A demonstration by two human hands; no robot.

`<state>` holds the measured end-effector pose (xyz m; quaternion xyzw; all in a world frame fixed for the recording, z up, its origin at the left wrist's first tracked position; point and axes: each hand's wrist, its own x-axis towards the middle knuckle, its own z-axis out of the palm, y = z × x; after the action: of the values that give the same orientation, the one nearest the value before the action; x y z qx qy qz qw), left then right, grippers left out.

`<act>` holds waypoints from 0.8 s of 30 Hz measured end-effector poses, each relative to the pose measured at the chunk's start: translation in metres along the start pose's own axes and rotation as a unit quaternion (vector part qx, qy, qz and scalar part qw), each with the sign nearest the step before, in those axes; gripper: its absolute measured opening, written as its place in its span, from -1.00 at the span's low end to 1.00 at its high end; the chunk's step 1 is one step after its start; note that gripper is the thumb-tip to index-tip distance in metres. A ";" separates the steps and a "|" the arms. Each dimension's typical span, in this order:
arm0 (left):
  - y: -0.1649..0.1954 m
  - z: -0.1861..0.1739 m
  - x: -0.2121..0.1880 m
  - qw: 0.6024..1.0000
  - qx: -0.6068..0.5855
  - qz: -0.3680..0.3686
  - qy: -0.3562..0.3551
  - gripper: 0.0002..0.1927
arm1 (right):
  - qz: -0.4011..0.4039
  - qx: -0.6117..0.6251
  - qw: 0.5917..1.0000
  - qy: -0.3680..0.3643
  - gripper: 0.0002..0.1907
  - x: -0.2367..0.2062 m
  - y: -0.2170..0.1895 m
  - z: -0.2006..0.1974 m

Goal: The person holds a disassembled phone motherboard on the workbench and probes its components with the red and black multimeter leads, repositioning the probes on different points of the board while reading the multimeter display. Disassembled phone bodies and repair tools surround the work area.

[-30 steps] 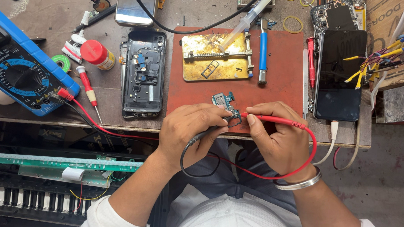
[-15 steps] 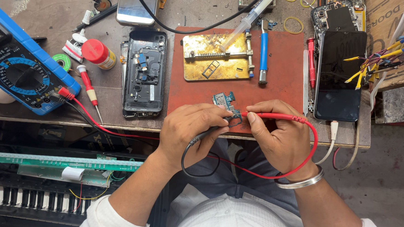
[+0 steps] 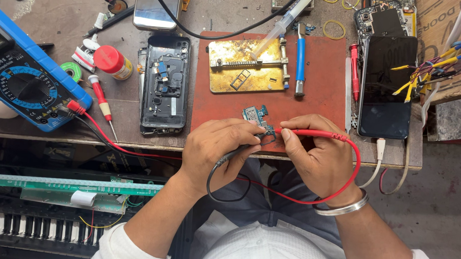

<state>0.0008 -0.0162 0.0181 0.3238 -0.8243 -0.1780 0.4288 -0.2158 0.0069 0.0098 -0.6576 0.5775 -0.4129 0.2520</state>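
reddish-brown work mat [image 3: 316, 105] as landmark, spread across the bench middle. far left of mat: blue multimeter [image 3: 23, 76], red and black leads trailing from its lower corner toward the mat's near edge. just left of mat: opened phone body [image 3: 164, 84], back cover off, innards showing. just right of mat: dark-screened phone [image 3: 386, 88], face up, white cable plugged at its near end. on the mat's far half: brass-coloured holding fixture [image 3: 248, 66], a syringe tip resting on it; blue-handled tool [image 3: 300, 62] lying just right of the fixture.

at the mat's near edge: left hand [image 3: 216, 147], fingers closed around the black probe [image 3: 237, 153], cable looping down below the bench. right hand [image 3: 318, 152], fingers pinched shut on the red probe [image 3: 314, 133], held level, tip pointing left. small blue-green circuit board [image 3: 257, 116] lying on the mat just beyond both sets of fingertips, between the two hands, both probe tips meeting at its near right corner.

against half a second back: hands, probes and board in the same places, same grips, no visible shift.
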 end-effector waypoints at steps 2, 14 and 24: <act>-0.001 0.000 -0.002 1.000 -0.001 0.000 0.000 -0.87 | 0.003 0.003 1.000 0.002 -0.87 -0.001 0.000 0.002; -0.002 -0.002 -0.005 1.000 -0.005 -0.001 -0.001 -0.85 | -0.022 -0.018 1.000 0.006 -0.86 -0.001 -0.002 0.003; -0.008 -0.002 -0.009 1.000 -0.017 0.001 -0.005 -0.82 | -0.025 -0.003 1.000 0.007 -0.85 0.000 0.001 0.006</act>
<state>0.0095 -0.0162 0.0098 0.3144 -0.8240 -0.1930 0.4301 -0.2113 0.0057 0.0054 -0.6697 0.5636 -0.4223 0.2357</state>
